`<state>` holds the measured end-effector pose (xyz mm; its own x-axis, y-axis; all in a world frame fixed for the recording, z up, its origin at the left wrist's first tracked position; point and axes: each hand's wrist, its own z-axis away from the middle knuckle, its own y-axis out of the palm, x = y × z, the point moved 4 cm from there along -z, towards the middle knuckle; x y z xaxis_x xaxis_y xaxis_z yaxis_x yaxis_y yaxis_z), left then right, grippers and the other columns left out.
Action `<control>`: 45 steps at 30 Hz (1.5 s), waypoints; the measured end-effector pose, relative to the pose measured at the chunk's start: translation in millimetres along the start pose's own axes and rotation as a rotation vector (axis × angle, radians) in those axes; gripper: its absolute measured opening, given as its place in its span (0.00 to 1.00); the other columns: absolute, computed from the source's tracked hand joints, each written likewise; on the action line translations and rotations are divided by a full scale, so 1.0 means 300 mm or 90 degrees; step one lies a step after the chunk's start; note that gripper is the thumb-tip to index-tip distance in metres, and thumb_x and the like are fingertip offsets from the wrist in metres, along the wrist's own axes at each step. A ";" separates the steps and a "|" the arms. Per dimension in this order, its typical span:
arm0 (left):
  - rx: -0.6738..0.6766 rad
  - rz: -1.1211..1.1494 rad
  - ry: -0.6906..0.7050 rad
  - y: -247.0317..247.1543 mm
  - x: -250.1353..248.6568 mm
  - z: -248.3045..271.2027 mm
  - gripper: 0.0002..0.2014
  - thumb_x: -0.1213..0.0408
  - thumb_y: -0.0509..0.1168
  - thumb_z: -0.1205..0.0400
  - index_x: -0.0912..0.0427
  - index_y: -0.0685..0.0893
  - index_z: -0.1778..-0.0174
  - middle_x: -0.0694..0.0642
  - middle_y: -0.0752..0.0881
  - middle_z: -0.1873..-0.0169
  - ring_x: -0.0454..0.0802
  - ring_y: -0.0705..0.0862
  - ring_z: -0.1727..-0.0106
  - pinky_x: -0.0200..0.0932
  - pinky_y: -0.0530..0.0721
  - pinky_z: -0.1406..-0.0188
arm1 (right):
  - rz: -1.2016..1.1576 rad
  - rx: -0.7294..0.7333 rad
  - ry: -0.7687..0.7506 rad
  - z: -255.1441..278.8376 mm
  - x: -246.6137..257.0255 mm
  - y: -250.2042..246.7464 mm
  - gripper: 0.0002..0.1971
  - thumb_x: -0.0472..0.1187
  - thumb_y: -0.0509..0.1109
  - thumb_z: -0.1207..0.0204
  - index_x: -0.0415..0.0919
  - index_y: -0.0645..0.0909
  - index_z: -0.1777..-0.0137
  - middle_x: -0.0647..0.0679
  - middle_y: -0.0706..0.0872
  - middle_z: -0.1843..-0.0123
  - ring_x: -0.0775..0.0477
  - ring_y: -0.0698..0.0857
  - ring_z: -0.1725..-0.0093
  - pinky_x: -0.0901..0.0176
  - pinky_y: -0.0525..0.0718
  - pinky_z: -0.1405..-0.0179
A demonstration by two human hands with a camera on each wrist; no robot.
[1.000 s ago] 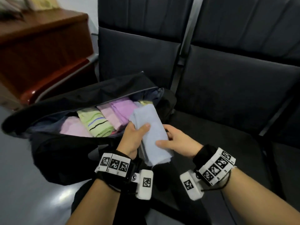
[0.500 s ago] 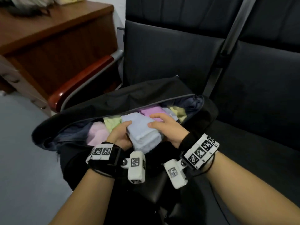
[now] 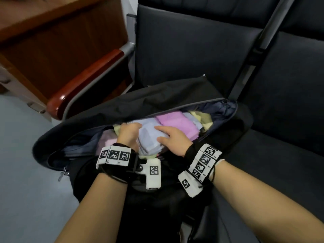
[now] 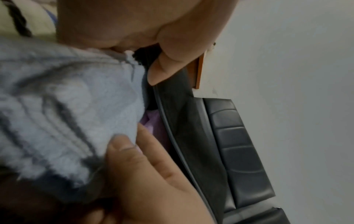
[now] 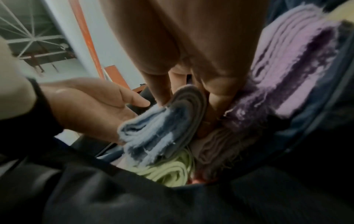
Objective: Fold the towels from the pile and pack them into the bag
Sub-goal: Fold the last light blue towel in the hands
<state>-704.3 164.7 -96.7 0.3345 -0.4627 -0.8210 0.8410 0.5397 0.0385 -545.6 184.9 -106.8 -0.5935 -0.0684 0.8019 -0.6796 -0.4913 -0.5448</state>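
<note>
Blue towel [image 3: 149,135] now sits down in the bag [image 3: 175,95] – no longer held above it – left hand [image 3: 128,133] gripping, right hand [image 3: 171,137] pressing flat – nearly packed

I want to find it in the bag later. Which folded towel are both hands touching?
The light blue folded towel, held between the left hand and right hand. The pink-purple towel lies beside it, farther right.
</note>
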 end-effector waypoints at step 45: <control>-0.061 0.053 0.194 -0.634 0.115 0.175 0.03 0.71 0.63 0.12 0.62 0.78 0.45 0.57 0.85 0.53 0.49 0.86 0.57 0.41 0.82 0.62 | 0.232 -0.036 -0.338 0.313 0.644 0.216 0.19 0.38 0.74 0.25 0.40 0.83 0.33 0.45 0.79 0.42 0.49 0.79 0.49 0.59 0.76 0.39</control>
<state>-830.4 9.0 -102.4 0.2458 -0.1911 -0.9503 0.7676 0.6370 0.0704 -663.7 58.3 35.8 -0.5065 -0.6489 0.5677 -0.5056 -0.3099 -0.8052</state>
